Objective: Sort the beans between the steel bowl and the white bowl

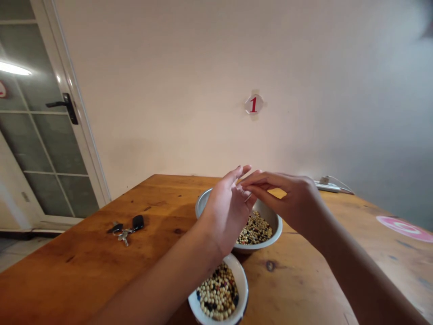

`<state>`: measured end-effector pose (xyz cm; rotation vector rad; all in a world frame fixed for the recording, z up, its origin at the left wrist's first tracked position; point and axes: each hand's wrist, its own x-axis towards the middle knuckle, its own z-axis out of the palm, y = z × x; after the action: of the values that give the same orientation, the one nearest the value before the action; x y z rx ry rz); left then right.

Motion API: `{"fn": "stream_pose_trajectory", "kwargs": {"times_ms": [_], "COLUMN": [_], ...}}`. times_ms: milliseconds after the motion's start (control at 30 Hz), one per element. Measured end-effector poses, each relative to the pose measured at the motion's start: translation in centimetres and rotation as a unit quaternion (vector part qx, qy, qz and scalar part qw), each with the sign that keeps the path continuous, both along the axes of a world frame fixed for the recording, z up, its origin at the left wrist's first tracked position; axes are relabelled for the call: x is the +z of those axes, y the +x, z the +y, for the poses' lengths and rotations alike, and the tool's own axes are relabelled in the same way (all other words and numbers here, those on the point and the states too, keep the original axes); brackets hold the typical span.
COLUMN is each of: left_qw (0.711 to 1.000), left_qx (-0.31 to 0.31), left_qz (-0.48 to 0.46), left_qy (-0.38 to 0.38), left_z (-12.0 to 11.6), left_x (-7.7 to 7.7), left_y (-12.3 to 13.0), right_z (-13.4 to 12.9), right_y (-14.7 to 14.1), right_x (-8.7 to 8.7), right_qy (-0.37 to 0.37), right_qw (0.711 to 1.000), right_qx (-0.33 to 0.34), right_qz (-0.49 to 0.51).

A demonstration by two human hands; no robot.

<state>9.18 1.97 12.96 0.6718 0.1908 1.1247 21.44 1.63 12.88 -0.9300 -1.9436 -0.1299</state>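
Grip: your right hand [291, 194] pinches at the fingers of your left hand [225, 210], contents or closure of either can't tell | beads [255, 230] in far bowl [278, 232], more beads [219, 293] in near white bowl [243, 284] | pinch lightly, palm steady, work over far bowl so drops get caught

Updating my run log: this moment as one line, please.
left hand: above metal bowl | right hand: fingertips at left hand | white bowl: beads | keys: on table
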Motion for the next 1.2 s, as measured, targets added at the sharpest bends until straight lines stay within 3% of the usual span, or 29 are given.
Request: {"fn": "stream_pose_trajectory", "kwargs": {"times_ms": [367,567,733,900,1000,1100,1200], "left_qw": [0.999,0.998,0.996,0.995,0.993,0.975,0.901], "left_qx": [-0.029,-0.003,0.059,0.047,0.061,0.081,0.063], "left_qz": [-0.018,0.000,0.024,0.071,0.100,0.161,0.291], "left_qy": [-0.041,-0.066,-0.068,-0.057,-0.003,0.128,0.314], "left_z": [0.8,2.6,3.5,3.9,3.9,2.2,-0.7], "left_x": [-0.5,-1.7,-2.0,-2.3,-2.4,-2.0,-1.0], "left_y": [0.1,0.2,0.2,0.4,0.5,0.7,0.7], "right_z": [0.4,2.1,3.4,4.5,4.5,3.8,2.8], "right_y": [0.1,0.6,1.6,2.7,3.5,4.3,5.0], "right_x": [-0.4,-1.4,-1.9,-2.1,-1.6,-0.8,0.1], "right_qy": [-0.001,-0.008,-0.001,0.023,0.045,0.083,0.114], "right_qw": [1.000,1.000,0.999,0.994,0.987,0.975,0.961], "right_qx": [-0.005,0.001,-0.015,-0.039,-0.045,-0.055,-0.073], "right_qz": [0.014,0.012,0.030,0.097,0.147,0.198,0.242]}}
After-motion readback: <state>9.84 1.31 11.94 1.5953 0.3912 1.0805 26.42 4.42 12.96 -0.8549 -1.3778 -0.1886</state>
